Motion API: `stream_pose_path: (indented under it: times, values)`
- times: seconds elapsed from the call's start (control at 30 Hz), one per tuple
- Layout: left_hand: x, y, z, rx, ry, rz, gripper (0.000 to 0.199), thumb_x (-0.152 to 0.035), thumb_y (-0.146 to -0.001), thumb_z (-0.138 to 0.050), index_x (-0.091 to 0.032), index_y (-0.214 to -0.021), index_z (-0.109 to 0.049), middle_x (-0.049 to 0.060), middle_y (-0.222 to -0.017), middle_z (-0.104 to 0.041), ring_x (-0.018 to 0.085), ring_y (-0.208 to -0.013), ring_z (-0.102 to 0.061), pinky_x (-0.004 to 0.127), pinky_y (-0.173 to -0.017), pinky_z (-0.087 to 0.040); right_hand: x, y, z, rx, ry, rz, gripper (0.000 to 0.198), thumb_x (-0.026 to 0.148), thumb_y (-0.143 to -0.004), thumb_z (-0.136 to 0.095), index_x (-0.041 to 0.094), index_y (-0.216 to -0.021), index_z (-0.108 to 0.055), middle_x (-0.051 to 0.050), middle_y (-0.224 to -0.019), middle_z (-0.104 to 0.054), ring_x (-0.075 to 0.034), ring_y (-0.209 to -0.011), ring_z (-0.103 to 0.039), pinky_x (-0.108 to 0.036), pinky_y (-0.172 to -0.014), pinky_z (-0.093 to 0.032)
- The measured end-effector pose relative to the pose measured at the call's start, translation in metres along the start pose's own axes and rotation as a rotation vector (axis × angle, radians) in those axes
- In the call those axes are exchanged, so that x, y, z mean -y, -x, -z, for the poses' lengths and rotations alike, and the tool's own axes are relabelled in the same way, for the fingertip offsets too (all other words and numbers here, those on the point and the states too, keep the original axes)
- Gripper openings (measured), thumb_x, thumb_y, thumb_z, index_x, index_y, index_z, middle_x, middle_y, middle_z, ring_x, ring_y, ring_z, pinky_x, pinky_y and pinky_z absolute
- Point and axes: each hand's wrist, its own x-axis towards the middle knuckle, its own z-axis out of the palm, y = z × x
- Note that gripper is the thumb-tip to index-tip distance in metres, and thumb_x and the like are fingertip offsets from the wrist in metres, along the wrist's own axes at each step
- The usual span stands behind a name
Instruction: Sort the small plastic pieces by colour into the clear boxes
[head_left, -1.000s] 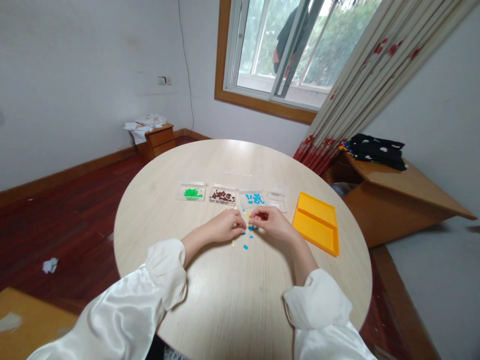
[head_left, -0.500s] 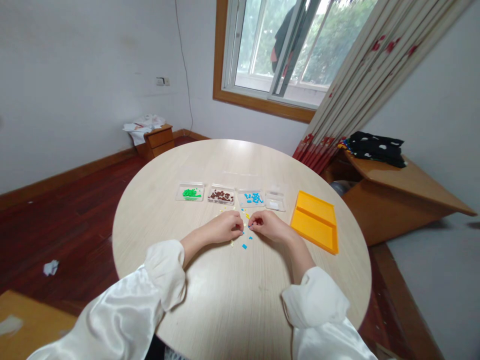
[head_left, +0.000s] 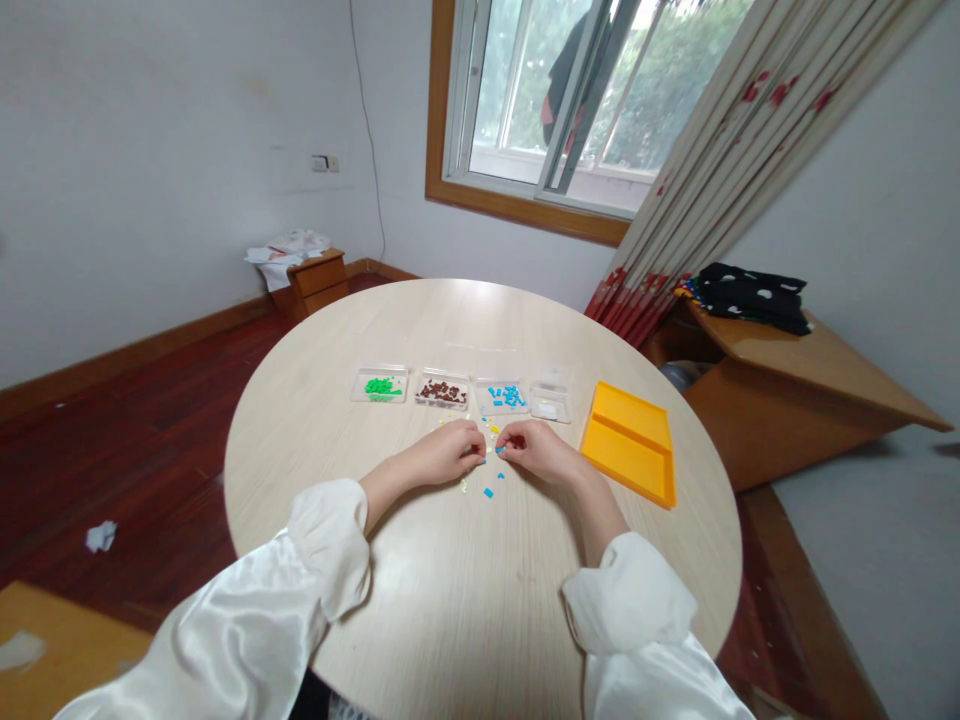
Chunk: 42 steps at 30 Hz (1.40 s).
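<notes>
Over the middle of the round table (head_left: 450, 610), my two hands face each other with a small gap between the fingertips. My left hand (head_left: 454, 452) is closed in a pinch, with a tiny blue building block (head_left: 484, 461) at its fingertips. Thumb and finger of my right hand (head_left: 534, 448) also pinch a small blue block (head_left: 500, 450). Around them lie loose pieces: a blue block (head_left: 488, 493) nearer me, a smaller blue one (head_left: 501, 476), a yellow one (head_left: 494, 430), and several pale yellow bits (head_left: 463, 487).
Behind my hands stand clear boxes: one with green pieces (head_left: 383, 388), one with brown (head_left: 443, 392), one with blue (head_left: 505, 397), and a smaller box (head_left: 550, 404) with something pale inside. An orange divided tray (head_left: 630, 461) lies to the right.
The blue block in my right fingertips shows a little more and sits slightly higher. Both hands stay in nearly the same place; the boxes and tray have not moved.
</notes>
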Motion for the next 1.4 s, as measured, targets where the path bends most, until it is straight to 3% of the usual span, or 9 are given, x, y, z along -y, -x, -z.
stream_pose_path:
  times: [0.13, 0.27, 0.6, 0.73, 0.83, 0.93, 1.07, 1.27, 1.4]
  values:
    - [-0.003, 0.000, 0.003, -0.040, 0.019, 0.081, 0.012, -0.015, -0.080, -0.051, -0.014, -0.076, -0.062, 0.004, -0.073, -0.061, 0.015, -0.070, -0.052, 0.026, -0.066, -0.039, 0.000, 0.000, -0.001, -0.065, -0.008, 0.038, 0.010, 0.018, -0.071, -0.056, 0.014, -0.072, -0.066, -0.002, -0.065, -0.061, -0.012, -0.061, -0.050, -0.024, -0.059, -0.036]
    - [-0.005, 0.001, 0.006, -0.066, 0.052, 0.135, 0.013, -0.016, -0.079, -0.050, -0.014, -0.074, -0.061, 0.001, -0.065, -0.058, 0.012, -0.061, -0.049, 0.023, -0.059, -0.035, -0.003, -0.003, -0.003, -0.147, -0.175, 0.072, 0.011, 0.021, -0.072, -0.054, 0.015, -0.071, -0.063, -0.002, -0.067, -0.062, -0.013, -0.064, -0.052, -0.026, -0.062, -0.039]
    - [0.003, -0.001, 0.003, -0.125, 0.058, 0.098, 0.009, -0.014, -0.075, -0.052, -0.015, -0.073, -0.061, 0.001, -0.067, -0.059, 0.012, -0.062, -0.049, 0.023, -0.061, -0.035, -0.001, -0.008, -0.006, -0.266, -0.654, 0.046, 0.022, 0.035, -0.065, -0.064, 0.017, -0.076, -0.058, 0.003, -0.059, -0.057, -0.011, -0.054, -0.054, -0.024, -0.054, -0.042]
    - [0.002, -0.001, 0.003, -0.141, 0.061, 0.099, 0.008, -0.015, -0.075, -0.053, -0.015, -0.073, -0.060, 0.000, -0.067, -0.058, 0.011, -0.062, -0.048, 0.023, -0.062, -0.036, -0.007, -0.017, -0.010, -0.420, -0.717, -0.034, 0.026, 0.038, -0.059, -0.069, 0.017, -0.070, -0.058, 0.001, -0.061, -0.060, -0.012, -0.056, -0.058, -0.026, -0.057, -0.046]
    - [0.001, 0.000, 0.004, -0.157, 0.062, 0.111, 0.006, -0.014, -0.074, -0.054, -0.015, -0.073, -0.060, 0.000, -0.068, -0.058, 0.011, -0.062, -0.048, 0.023, -0.062, -0.036, -0.009, -0.024, -0.013, -0.560, -0.784, -0.056, 0.027, 0.037, -0.060, -0.069, 0.018, -0.078, -0.060, -0.003, -0.072, -0.066, -0.016, -0.069, -0.063, -0.030, -0.065, -0.050]
    - [0.001, -0.001, 0.005, -0.192, 0.063, 0.129, 0.005, -0.013, -0.074, -0.054, -0.015, -0.073, -0.059, 0.000, -0.067, -0.057, 0.012, -0.063, -0.048, 0.024, -0.064, -0.037, -0.009, -0.027, -0.016, -0.608, -0.858, -0.034, 0.034, 0.034, -0.063, -0.067, 0.018, -0.092, -0.062, -0.008, -0.096, -0.068, -0.018, -0.087, -0.064, -0.033, -0.076, -0.050]
    - [0.004, -0.001, 0.005, -0.249, 0.062, 0.139, 0.005, -0.011, -0.073, -0.055, -0.015, -0.072, -0.058, -0.001, -0.067, -0.057, 0.012, -0.066, -0.049, 0.024, -0.066, -0.037, -0.003, -0.023, -0.017, -0.558, -0.748, 0.002, 0.029, 0.034, -0.065, -0.064, 0.017, -0.088, -0.066, -0.009, -0.093, -0.069, -0.019, -0.085, -0.064, -0.035, -0.078, -0.049]
    - [0.007, -0.002, 0.004, -0.327, 0.062, 0.126, 0.007, -0.013, -0.075, -0.055, -0.016, -0.069, -0.056, 0.000, -0.069, -0.058, 0.014, -0.071, -0.051, 0.025, -0.069, -0.038, 0.013, -0.015, -0.021, -0.278, -0.565, 0.134, 0.018, 0.032, -0.067, -0.063, 0.017, -0.074, -0.068, -0.005, -0.077, -0.069, -0.016, -0.072, -0.061, -0.032, -0.072, -0.047]
    - [0.005, -0.002, 0.005, -0.350, 0.074, 0.143, 0.009, -0.016, -0.076, -0.056, -0.016, -0.068, -0.055, 0.000, -0.069, -0.057, 0.013, -0.071, -0.051, 0.025, -0.069, -0.037, 0.017, -0.014, -0.025, -0.257, -0.564, 0.149, 0.018, 0.031, -0.067, -0.063, 0.016, -0.076, -0.069, -0.005, -0.078, -0.070, -0.015, -0.071, -0.061, -0.031, -0.070, -0.046]
